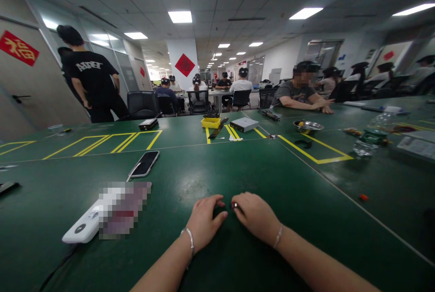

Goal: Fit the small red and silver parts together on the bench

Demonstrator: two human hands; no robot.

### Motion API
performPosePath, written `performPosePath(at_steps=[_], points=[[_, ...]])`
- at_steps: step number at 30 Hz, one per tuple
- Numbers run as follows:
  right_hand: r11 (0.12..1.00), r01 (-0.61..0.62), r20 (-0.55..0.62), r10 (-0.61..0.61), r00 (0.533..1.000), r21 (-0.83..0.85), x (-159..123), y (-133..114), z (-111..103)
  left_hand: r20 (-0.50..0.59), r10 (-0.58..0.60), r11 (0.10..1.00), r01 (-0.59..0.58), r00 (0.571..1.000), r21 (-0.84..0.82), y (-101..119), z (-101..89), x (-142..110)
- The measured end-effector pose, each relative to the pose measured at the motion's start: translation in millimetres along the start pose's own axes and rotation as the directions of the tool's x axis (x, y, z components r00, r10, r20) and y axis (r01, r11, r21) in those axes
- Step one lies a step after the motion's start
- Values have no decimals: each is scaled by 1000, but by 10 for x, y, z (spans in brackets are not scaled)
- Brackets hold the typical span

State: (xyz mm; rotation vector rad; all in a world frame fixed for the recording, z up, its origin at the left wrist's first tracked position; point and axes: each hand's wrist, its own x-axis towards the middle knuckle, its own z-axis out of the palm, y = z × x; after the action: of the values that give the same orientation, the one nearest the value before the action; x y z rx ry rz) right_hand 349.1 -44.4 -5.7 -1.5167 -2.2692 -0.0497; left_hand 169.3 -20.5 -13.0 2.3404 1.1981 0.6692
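"One small shiny thing [235, 205], near the bottom centre of the frame: do you have it firmly?"

"I think so. My right hand [257, 217] seems to have it pinched at the tips of the thumb and forefinger, though most of it is covered, so I can't tell what it is. My left hand [203, 219] is just beside, thumb and fingers spread apart, with nothing that I can see between them."

"What could go wrong?"

"A drop, mostly. So little of it sits in my grip that a slight roll of the fingertips could let it go. If I brought my hands together and neither had a sure hold, it could fall through the gap."

"And then?"

"The green table [190, 187] looks smooth, so it might bounce or skid away. At the left of the frame it could lodge against the white gadget [80, 227] or the phone [145, 163]."

"Anything else?"

"The black cord [59, 265] at lower left. If my left forearm swept that way, it could snag and drag the gadget. The orange bit [363, 197] at right is well apart, so I doubt I'd knock it."
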Motion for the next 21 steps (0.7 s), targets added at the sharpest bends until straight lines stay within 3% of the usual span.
performPosePath(at_steps=[5,10,12,14,15,16,19,21], points=[[993,115,-1,-115,993,32,-25,-236,181,40,-2,999,3,999,-34,31,0,38],[988,134,28,-137,990,78,11,-56,34,26,-17,997,18,1000,-69,22,-7,50],[1000,25,-24,-25,999,-17,6,214,-85,-4,-61,992,60,998,-107,0,-8,43],[965,-212,-132,192,972,-156,-68,621,-231,-16,-94,985,91,995,-144,-20,-11,36],[910,-354,-193,316,929,-214,-141,857,-310,-17,-97,983,93,995,-159,-26,-13,35],[828,-504,-265,443,857,-247,-238,1101,-390,-20,-96,981,92,995,-169,-30,-16,34],[533,-819,-359,737,573,-212,-621,1759,-600,-38,-85,981,77,996,-179,-27,-25,38],[470,-864,-355,788,503,-180,-869,2067,-685,-46,-76,981,67,996,-179,-22,-31,40]])
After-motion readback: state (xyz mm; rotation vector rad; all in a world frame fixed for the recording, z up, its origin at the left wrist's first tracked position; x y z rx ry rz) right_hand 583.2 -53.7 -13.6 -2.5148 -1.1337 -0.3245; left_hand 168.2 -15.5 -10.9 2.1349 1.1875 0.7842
